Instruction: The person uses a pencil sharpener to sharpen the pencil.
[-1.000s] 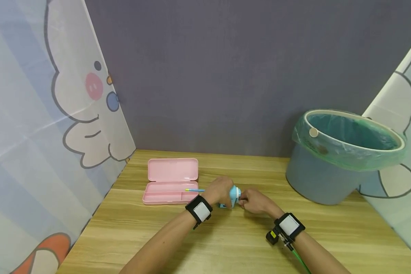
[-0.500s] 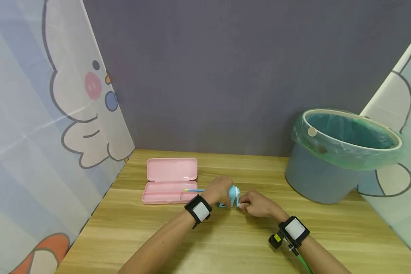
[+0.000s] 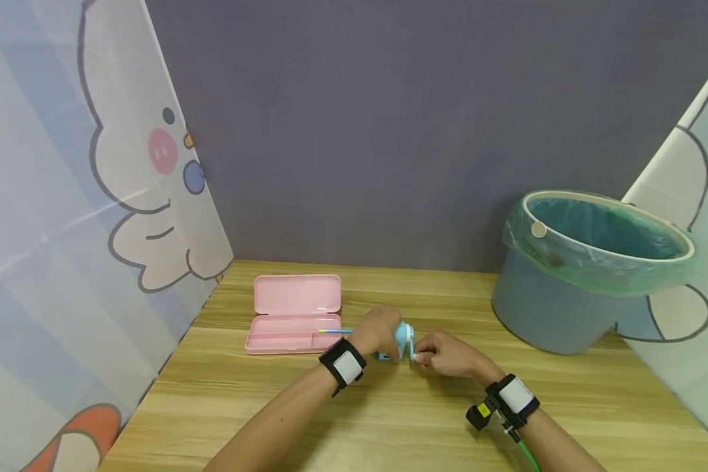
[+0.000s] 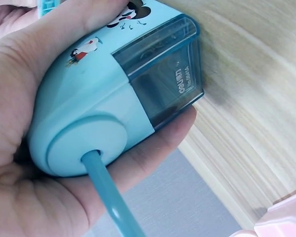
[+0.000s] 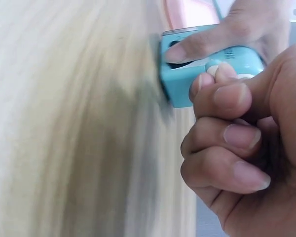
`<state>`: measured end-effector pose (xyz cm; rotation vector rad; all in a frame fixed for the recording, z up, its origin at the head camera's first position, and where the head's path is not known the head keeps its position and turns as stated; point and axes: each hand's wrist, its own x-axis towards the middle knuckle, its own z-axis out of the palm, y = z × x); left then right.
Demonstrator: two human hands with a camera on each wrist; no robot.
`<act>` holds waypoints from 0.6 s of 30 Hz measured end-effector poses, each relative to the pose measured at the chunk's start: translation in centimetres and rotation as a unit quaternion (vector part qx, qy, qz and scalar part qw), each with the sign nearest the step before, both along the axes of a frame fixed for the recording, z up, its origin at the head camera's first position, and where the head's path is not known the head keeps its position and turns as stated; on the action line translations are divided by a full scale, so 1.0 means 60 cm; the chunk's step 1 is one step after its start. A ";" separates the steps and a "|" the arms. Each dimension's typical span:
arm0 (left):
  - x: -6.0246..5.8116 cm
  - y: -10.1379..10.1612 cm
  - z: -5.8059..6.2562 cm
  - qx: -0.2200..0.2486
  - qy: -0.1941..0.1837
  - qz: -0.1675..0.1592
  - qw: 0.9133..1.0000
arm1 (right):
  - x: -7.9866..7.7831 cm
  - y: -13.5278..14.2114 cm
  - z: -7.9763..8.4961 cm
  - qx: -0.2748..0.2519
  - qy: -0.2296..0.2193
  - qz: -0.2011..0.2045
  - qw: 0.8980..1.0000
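A light blue crank pencil sharpener with a clear dark shavings drawer sits on the table. My left hand wraps round its body, thumb on one side and fingers on the other in the left wrist view. A blue pencil is in the sharpener's front hole, and its yellow end points left over the pencil case in the head view. My right hand pinches the small white knob of the crank between thumb and forefinger, other fingers curled. The crank arm hangs downward.
An open pink pencil case with divided compartments lies left of the sharpener, its lid toward the back. A large grey-blue bin with a green liner stands at the right. A grey wall rises behind the wooden table.
My right hand has moved slightly down and to the right with the crank knob, and the crank arm has come into sight pointing down. My left hand keeps its grip on the sharpener.
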<state>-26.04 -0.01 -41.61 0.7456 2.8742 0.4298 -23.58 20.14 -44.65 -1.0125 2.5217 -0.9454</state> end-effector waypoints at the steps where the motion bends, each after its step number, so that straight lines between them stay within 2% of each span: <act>1: 0.000 0.000 -0.001 0.000 0.000 0.000 1.000 | 0.001 0.001 0.002 -0.001 -0.001 0.002 1.000; 10: 0.000 0.003 -0.002 -0.011 0.018 0.001 1.000 | 0.003 0.006 0.013 -0.027 -0.016 0.022 0.999; 18: 0.002 0.004 0.002 -0.020 0.025 -0.002 0.999 | 0.002 0.009 0.023 -0.047 -0.029 0.001 0.998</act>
